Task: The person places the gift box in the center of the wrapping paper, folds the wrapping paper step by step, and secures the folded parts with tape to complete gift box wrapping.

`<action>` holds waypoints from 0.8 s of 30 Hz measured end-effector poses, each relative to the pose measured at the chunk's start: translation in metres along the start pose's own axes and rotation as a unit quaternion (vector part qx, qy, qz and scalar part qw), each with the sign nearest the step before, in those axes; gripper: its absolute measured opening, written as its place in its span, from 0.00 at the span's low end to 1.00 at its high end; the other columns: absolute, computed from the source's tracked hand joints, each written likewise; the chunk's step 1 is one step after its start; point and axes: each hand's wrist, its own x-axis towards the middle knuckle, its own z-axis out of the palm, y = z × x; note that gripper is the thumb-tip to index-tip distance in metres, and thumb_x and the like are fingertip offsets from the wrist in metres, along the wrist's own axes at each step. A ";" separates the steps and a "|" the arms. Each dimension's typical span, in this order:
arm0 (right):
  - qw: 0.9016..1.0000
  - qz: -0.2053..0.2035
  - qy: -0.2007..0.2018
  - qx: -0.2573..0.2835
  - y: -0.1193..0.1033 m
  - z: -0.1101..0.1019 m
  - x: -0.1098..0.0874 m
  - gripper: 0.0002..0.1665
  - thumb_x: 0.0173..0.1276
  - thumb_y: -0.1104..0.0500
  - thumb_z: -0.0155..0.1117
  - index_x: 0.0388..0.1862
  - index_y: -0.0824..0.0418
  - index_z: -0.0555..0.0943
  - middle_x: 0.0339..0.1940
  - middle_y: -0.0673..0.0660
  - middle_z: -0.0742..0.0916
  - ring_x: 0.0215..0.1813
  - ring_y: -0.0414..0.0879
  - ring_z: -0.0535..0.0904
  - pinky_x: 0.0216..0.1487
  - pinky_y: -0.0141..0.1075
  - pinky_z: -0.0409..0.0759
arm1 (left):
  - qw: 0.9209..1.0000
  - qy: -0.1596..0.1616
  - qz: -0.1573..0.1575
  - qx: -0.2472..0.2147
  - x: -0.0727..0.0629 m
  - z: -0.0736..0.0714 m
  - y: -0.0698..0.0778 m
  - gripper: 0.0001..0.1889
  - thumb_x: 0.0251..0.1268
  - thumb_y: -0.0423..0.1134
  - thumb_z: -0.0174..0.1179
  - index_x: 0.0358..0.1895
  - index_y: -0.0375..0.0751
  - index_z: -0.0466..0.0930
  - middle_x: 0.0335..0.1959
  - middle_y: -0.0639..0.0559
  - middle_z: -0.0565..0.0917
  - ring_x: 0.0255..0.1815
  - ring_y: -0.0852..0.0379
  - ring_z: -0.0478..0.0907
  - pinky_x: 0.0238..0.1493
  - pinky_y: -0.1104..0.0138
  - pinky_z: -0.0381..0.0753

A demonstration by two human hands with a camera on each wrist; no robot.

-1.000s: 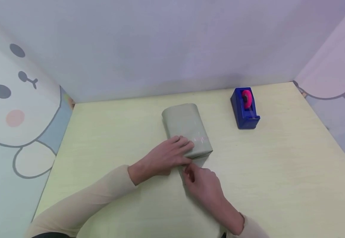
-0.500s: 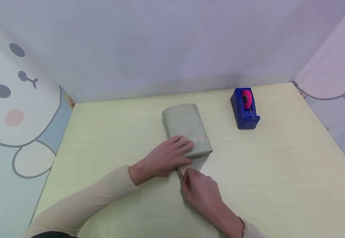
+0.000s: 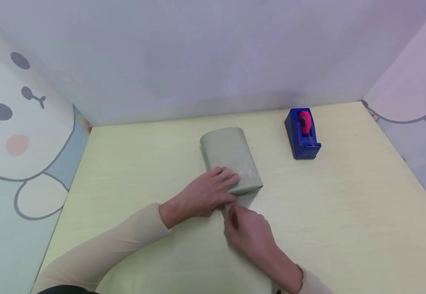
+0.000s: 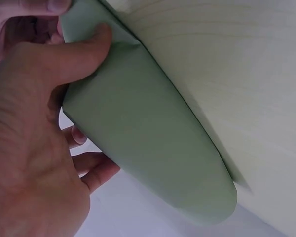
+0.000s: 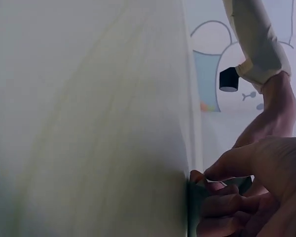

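Observation:
A package wrapped in glossy grey-green paper [image 3: 227, 151] lies on the table, tilted slightly to the left. My left hand [image 3: 205, 194] holds its near end, fingers spread over the top face. In the left wrist view the left thumb [image 4: 89, 52] bends over the package's end and presses the folded paper. Just below it, my right hand [image 3: 251, 234] pinches the narrow end flap [image 4: 81, 19] between thumb and curled forefinger. The right wrist view has the right hand low beside the tabletop, the flap mostly hidden by its fingers.
A blue tape dispenser [image 3: 301, 134] with a pink-cored roll stands at the back right of the pale wooden table [image 3: 345, 196]. Behind the table rises a plain pale wall [image 3: 213, 61]. Cartoon-printed panels [image 3: 22, 134] flank both sides.
My right hand drew the flap a little toward me, then came back up close to the left thumb. The left hand and package stay in place.

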 end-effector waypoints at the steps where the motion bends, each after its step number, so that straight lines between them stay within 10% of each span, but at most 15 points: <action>1: 1.000 0.002 0.003 0.007 0.001 -0.002 0.001 0.08 0.63 0.62 0.69 0.29 0.51 0.79 0.20 0.43 0.78 0.21 0.37 0.69 0.21 0.32 0.68 | 1.000 -0.002 0.000 0.002 0.000 0.000 0.000 0.12 0.59 0.45 0.69 0.45 0.67 0.83 0.61 0.51 0.74 0.62 0.51 0.68 0.66 0.58 0.69; 24: 0.997 0.036 -0.009 0.061 0.031 -0.015 0.026 0.04 0.65 0.62 0.70 0.32 0.54 0.83 0.23 0.47 0.82 0.25 0.38 0.73 0.27 0.30 0.70 | 1.000 0.007 -0.010 0.011 0.000 0.005 0.001 0.16 0.60 0.40 0.62 0.48 0.70 0.83 0.59 0.51 0.74 0.57 0.49 0.69 0.61 0.58 0.70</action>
